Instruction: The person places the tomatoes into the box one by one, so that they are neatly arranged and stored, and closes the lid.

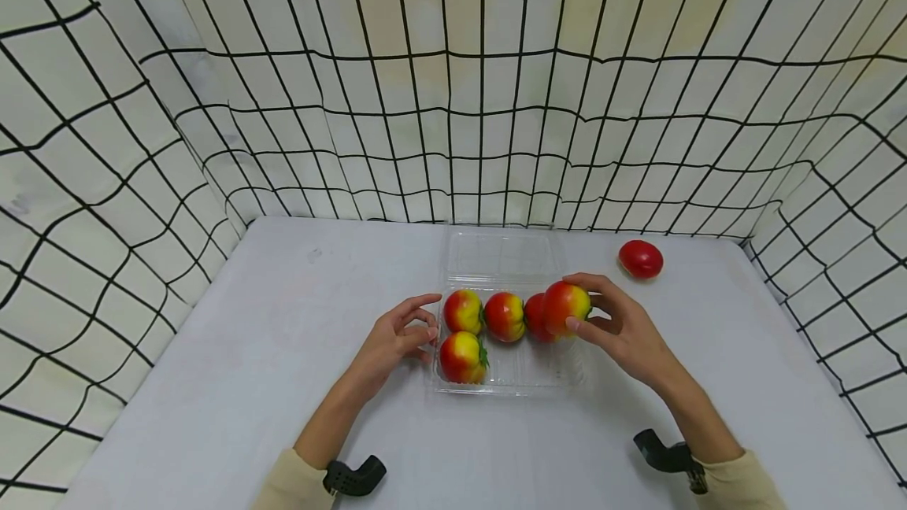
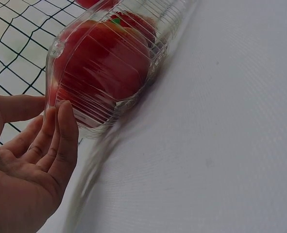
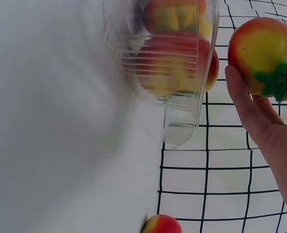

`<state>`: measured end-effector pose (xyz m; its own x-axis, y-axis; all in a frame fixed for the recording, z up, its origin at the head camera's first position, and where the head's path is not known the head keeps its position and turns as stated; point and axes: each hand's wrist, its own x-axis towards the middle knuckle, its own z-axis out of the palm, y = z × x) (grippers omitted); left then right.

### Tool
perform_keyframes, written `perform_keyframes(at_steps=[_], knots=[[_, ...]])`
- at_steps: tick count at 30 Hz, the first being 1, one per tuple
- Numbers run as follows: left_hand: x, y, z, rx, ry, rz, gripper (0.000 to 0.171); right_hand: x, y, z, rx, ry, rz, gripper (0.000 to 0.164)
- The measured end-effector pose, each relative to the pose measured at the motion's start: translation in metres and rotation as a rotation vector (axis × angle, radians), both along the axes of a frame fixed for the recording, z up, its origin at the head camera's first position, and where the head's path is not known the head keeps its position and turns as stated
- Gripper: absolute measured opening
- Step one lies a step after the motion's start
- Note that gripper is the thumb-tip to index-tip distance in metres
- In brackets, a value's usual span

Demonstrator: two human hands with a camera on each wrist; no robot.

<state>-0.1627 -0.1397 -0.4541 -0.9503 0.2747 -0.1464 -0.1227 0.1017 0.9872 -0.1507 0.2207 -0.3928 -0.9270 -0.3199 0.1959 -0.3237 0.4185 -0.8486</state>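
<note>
A clear hinged plastic box (image 1: 524, 376) lies with its lid (image 1: 503, 254) folded back. Inside are several red-and-yellow tomatoes, among them a front-left one (image 1: 463, 358), one behind it (image 1: 463, 311) and a middle one (image 1: 505, 316). My right hand (image 1: 627, 337) grips another tomato (image 1: 567, 307) between thumb and fingers, raised over the box's right side. It partly hides a tomato (image 1: 537, 316) in the back row. In the right wrist view the held tomato (image 3: 262, 56) shows its green calyx. At the box's left wall, my left hand (image 2: 34, 160) pinches the rim.
One more red tomato (image 1: 641, 259) lies on the white table (image 1: 283, 321), behind and right of the box. Black netting (image 1: 482, 109) over pale walls rises at the back and both sides.
</note>
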Motion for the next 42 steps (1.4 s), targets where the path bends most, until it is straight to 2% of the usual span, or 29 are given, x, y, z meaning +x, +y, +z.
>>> perform_keyframes(at_steps=[8,16,31,42], knots=[[0.000,0.000,0.001,0.001,-0.003,0.001,0.053,0.003,-0.008,-0.002,-0.003,-0.019,0.026,0.065],[0.000,0.000,0.001,0.005,-0.004,0.002,0.053,0.007,-0.017,-0.005,0.045,-0.028,0.027,0.063],[-0.001,0.000,-0.001,0.001,0.003,-0.005,0.053,0.011,-0.030,-0.014,0.068,0.024,0.076,0.067],[0.000,-0.001,-0.001,-0.003,0.000,-0.003,0.054,0.014,-0.037,-0.020,0.095,-0.015,0.100,0.065]])
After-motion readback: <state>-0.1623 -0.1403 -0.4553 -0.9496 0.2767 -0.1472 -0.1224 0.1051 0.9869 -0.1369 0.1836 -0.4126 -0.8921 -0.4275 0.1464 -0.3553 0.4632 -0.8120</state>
